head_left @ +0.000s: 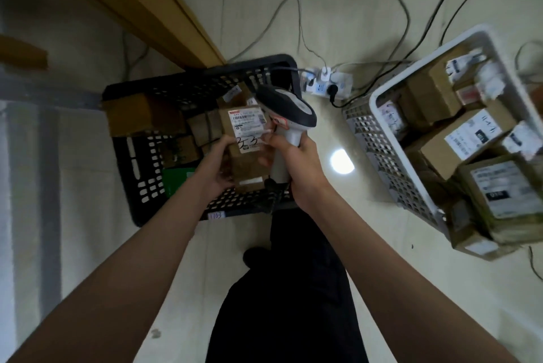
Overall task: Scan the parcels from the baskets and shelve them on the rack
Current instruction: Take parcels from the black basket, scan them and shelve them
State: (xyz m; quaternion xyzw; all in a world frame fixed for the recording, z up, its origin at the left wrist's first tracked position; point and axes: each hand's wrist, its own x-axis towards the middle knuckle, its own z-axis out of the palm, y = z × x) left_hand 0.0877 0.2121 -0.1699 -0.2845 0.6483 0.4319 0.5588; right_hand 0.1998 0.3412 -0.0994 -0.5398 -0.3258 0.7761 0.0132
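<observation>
My left hand (216,167) grips a small brown cardboard parcel (245,139) with a white shipping label and black handwritten marks, held above the black basket (138,174). My right hand (296,162) holds the handle of a white and dark grey barcode scanner (289,111), its head right beside the parcel's label. The black basket on the floor holds several more brown parcels and a green item. A white basket (382,139) to the right is packed with several labelled cardboard parcels.
A white power strip (326,84) with plugs and several cables lies on the pale floor between the baskets. A wooden frame (164,7) runs diagonally at upper left. My dark trouser leg and shoe (258,256) stand in front of the black basket.
</observation>
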